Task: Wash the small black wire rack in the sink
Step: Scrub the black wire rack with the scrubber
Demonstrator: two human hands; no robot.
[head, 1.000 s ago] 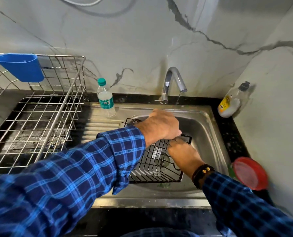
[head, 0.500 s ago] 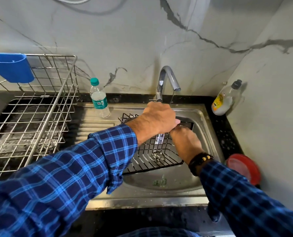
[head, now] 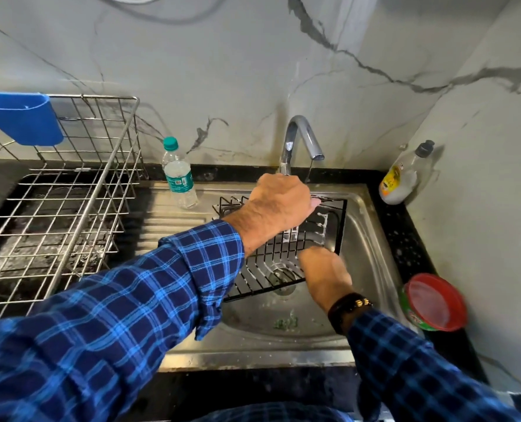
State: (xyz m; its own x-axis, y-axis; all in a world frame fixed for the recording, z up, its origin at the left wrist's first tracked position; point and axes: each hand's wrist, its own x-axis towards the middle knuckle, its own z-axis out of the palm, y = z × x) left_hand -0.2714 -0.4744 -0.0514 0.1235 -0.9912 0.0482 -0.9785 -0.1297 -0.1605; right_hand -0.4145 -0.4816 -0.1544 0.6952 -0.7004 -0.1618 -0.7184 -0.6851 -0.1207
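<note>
Small black wire rack (head: 265,269) tilted in the sink (head: 372,254), centre of frame, over the drain (head: 282,280). Left grip (head: 280,205) curled over its far rim; keep that hold firm. Right grip (head: 324,271) down on the near-right wires, fingers bent: pinching or merely rubbing, cannot tell. Turn each soapy bar under the thin stream from the tap (head: 302,135); mind wet wire slipping.

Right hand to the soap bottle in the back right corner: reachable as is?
Probably yes. The right hand is at the wire rack in the sink; nothing stands between it and the soap bottle. The red-lidded tub sits nearer the front.
</note>
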